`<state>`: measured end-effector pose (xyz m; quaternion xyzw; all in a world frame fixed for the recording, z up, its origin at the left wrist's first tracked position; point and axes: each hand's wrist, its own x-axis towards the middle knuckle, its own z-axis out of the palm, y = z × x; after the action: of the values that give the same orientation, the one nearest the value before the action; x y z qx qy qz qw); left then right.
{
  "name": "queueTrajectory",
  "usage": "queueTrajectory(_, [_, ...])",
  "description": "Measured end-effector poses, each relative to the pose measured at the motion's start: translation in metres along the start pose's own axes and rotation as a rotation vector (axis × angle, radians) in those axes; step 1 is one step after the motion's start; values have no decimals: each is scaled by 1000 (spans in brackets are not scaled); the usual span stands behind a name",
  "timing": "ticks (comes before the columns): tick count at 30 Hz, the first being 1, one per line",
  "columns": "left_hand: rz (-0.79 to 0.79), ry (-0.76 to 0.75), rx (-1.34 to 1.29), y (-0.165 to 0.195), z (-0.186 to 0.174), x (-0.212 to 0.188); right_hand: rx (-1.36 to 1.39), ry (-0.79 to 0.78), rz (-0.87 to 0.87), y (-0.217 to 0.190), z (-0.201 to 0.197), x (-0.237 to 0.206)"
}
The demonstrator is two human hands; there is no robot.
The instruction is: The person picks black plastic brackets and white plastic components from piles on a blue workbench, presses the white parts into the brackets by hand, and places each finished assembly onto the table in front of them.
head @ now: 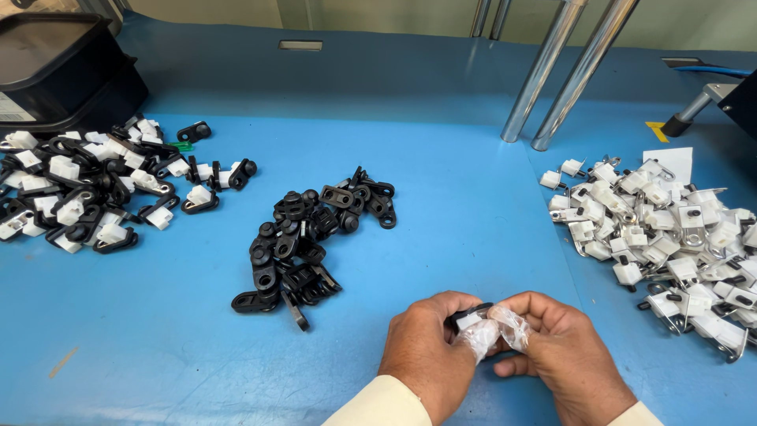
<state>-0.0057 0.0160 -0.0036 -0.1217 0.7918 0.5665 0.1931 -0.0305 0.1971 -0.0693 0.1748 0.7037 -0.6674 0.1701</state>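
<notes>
Two hands are meeting at the near edge of the blue table point(441, 213), the left hand point(430, 355) and the right hand point(564, 355) pressing in from either side on one small part point(471, 316), a black clip with a white block seated in it. Thin clear plastic covers on the fingertips point(505, 327) are crinkling where the thumbs and forefingers are pinching it. Both hands are closing on that same part, fingers pressed together rather than spread, so neither is nearer; it is sitting right between them, lifted just off the table top. Its long axis is lying roughly left to right, black end poking out toward the left hand, though the fingers are hiding most of it.

Beyond the left hand, toward the middle of the table, a pile of plain black clips point(307, 237) is lying well within reach. At the left edge a heap of joined black-and-white pieces point(87, 185) is spreading out beside a dark bin point(59, 67) in the far left corner. Along the right edge a mound of white blocks with metal brackets point(670, 237) is sitting, nearer the right hand, with two shiny steel posts point(564, 71) rising behind it
</notes>
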Motion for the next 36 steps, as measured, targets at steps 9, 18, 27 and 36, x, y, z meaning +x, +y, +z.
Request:
queueTrajectory(9, [128, -3, 91, -5, 4, 6, 111, -94, 68, 4, -14, 9])
queueTrajectory(18, [102, 24, 139, 1, 11, 14, 14, 202, -11, -11, 11, 1])
queueTrajectory(27, [82, 47, 155, 5, 9, 17, -555, 477, -490, -15, 24, -10])
queueTrajectory(36, [132, -60, 84, 2, -6, 6, -690, 147, -978, 16, -24, -10])
